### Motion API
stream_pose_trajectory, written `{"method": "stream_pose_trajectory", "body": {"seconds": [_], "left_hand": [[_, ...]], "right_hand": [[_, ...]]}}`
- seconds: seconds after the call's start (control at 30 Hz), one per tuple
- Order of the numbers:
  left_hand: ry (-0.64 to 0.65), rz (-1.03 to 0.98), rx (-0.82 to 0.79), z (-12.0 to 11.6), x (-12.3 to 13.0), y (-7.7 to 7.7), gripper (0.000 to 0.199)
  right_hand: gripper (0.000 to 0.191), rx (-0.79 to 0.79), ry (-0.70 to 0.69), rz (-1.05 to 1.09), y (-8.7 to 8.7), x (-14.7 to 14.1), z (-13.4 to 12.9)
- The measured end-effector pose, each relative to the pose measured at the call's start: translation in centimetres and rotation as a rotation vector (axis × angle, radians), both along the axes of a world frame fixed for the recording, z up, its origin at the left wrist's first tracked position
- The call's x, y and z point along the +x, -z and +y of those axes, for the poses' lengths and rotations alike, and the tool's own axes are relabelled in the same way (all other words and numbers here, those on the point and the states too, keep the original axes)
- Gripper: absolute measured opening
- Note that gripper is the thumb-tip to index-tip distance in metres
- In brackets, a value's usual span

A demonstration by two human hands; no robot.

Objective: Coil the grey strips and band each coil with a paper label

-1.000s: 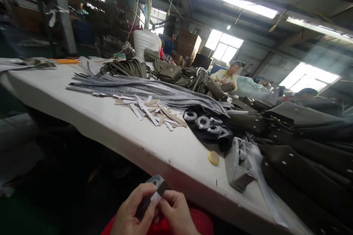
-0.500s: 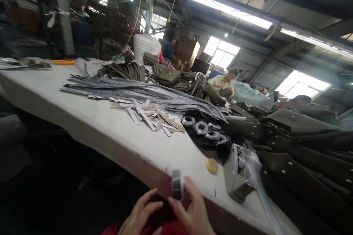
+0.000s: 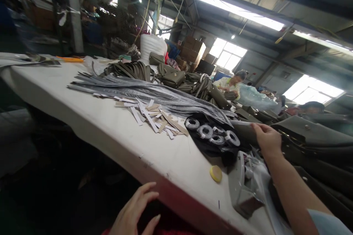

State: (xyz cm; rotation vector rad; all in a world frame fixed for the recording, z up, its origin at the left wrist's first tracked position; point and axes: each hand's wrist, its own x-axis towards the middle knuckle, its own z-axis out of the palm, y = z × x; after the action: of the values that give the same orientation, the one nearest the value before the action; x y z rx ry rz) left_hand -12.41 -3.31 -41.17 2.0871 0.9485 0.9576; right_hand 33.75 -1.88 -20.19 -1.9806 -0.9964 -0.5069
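My right hand (image 3: 267,141) reaches out over the bags at the right, thumb and fingertips pinched at the end of a thin white strip (image 3: 243,122). Near the table's front edge, my left hand (image 3: 135,207) has its fingers apart and holds nothing. Several clear coiled rolls (image 3: 205,131) with white bands lie on a black cloth (image 3: 202,147). Left of them are a loose pile of white and brown paper strips (image 3: 154,117) and a long bundle of grey strips (image 3: 143,91).
A yellow tape roll (image 3: 216,173) lies on the white table (image 3: 171,158), beside a pale tape dispenser (image 3: 244,187). Dark olive bags (image 3: 317,136) are heaped at the right. Behind the table a person (image 3: 230,84) works. A white foam roll (image 3: 153,47) stands at the back.
My right hand has left the front edge and stretched forward right to the white strip. The small roll it held is out of it. My left hand remains near the edge. The view has shifted slightly.
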Motion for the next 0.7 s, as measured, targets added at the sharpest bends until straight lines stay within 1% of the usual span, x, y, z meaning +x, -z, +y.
{"method": "stream_pose_trajectory", "body": {"seconds": [0.07,0.13,0.2,0.27,0.33,0.43,0.53,0.6,0.7], "left_hand": [[-0.054,0.063,0.15,2.6,0.2,-1.2,0.035],[-0.119,0.119,0.28,5.8,0.7,-2.7,0.035],[-0.179,0.169,0.385,9.2,1.7,-3.8,0.036],[-0.233,0.222,0.451,12.3,2.8,-4.1,0.039],[-0.296,0.273,0.475,14.8,3.8,-3.4,0.041],[-0.428,0.314,0.451,17.0,4.9,-1.2,0.043],[-0.509,0.314,0.426,17.6,5.4,0.7,0.049],[-0.522,0.331,0.446,17.5,5.3,1.2,0.054],[-0.56,0.386,0.526,17.3,5.0,1.4,0.058]], "right_hand": [[0.042,-0.016,-0.005,-0.014,-0.1,-0.1,0.6],[0.038,-0.11,-0.05,-0.039,0.6,-0.9,1.6],[0.034,-0.226,-0.144,-0.081,1.9,-2.1,3.1],[0.031,-0.332,-0.273,-0.146,3.6,-3.5,4.8],[0.028,-0.427,-0.373,-0.22,5.2,-4.8,6.6],[0.027,-0.556,-0.427,-0.289,7.3,-6.3,10.0],[0.026,-0.627,-0.459,-0.314,8.6,-7.6,14.2],[0.027,-0.655,-0.493,-0.325,9.3,-8.3,17.5],[0.027,-0.691,-0.54,-0.345,10.0,-9.7,22.7]]}}
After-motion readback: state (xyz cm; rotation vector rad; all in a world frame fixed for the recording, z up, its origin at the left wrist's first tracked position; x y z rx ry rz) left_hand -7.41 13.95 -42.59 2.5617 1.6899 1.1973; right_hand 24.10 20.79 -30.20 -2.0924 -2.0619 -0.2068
